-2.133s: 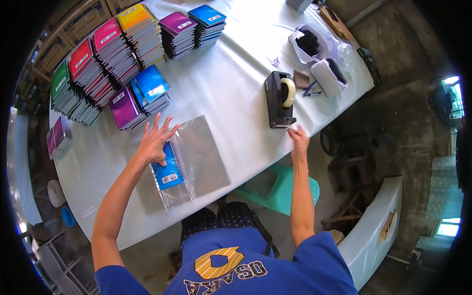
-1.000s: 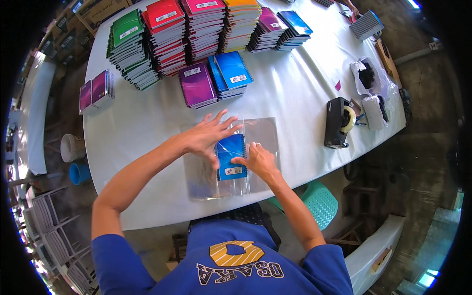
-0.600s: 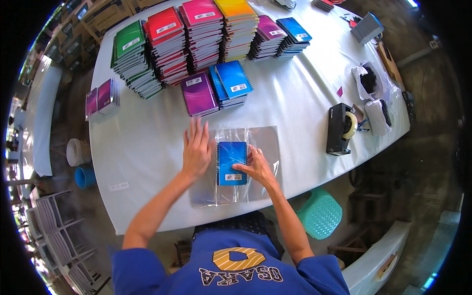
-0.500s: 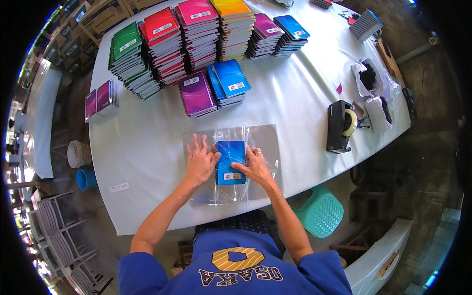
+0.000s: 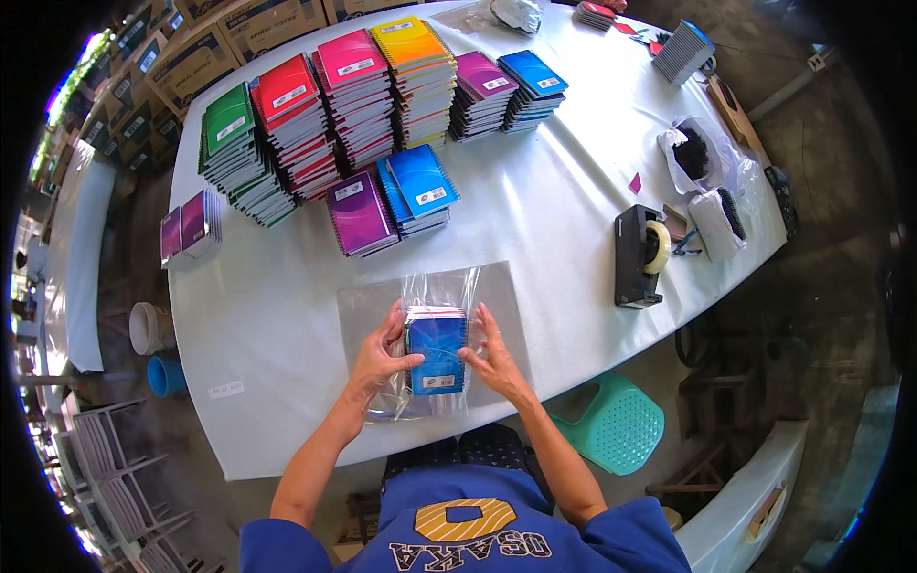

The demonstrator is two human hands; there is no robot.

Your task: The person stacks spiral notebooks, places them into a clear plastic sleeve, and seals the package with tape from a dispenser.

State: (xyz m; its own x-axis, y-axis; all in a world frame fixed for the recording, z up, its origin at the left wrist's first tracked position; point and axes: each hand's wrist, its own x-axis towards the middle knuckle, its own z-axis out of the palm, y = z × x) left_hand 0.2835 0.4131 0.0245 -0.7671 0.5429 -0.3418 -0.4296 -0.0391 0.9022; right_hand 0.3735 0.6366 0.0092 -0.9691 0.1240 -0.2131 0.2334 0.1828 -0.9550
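Note:
A small stack of spiral notebooks with a blue cover (image 5: 437,353) on top lies before me on a clear plastic sheet (image 5: 501,306). Pale page edges show at its far end. Film is drawn up along the sides and partly over the cover. My left hand (image 5: 379,363) grips the stack's left side, thumb over the cover and fingers along the edge. On the opposite side, my right hand (image 5: 497,365) has its thumb at the cover's right edge and its fingers stretched along the film. Some fingertips are hidden by plastic.
Tall stacks of green (image 5: 226,129), red (image 5: 288,94), pink (image 5: 353,67) and yellow notebooks (image 5: 411,43) stand at the back. Shorter purple (image 5: 363,210) and blue stacks (image 5: 420,186) sit nearer. A black tape dispenser (image 5: 632,258) is at right, a green stool (image 5: 621,420) below.
Both hands have shifted nearer to me with the notebooks. My left hand has closed on the stack's side, and the film now rises around it. The whole view has moved slightly.

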